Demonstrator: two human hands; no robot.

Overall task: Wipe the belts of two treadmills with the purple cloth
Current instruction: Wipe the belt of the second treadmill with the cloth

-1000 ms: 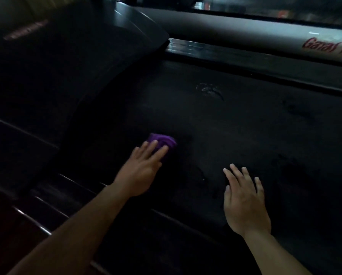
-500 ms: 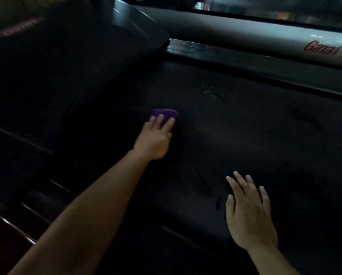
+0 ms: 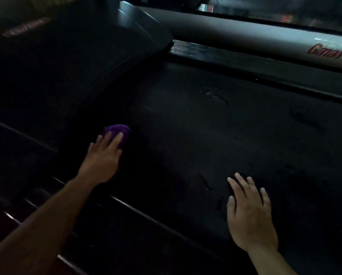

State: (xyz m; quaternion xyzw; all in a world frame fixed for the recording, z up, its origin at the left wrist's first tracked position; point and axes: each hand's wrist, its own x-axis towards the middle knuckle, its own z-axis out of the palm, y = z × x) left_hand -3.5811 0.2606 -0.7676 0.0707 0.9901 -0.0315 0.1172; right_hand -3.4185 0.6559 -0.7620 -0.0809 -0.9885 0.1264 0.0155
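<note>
The dark treadmill belt (image 3: 215,135) fills the middle of the view, with faint smudges on it. My left hand (image 3: 101,158) lies palm down on the bunched purple cloth (image 3: 117,130), pressing it onto the belt near the belt's left end; the cloth's far edge shows past my fingertips. My right hand (image 3: 249,213) rests flat on the belt nearer to me, fingers spread, holding nothing.
The black motor hood (image 3: 76,56) rises at the left, close to the cloth. A ribbed side rail (image 3: 245,64) runs along the belt's far edge, with a grey frame bar (image 3: 245,34) bearing red lettering behind it. The near side rail (image 3: 146,215) passes under my left forearm.
My left hand pushed the cloth away across the belt, then drew it back toward me and slightly left. The right hand has stayed flat in about the same place.
</note>
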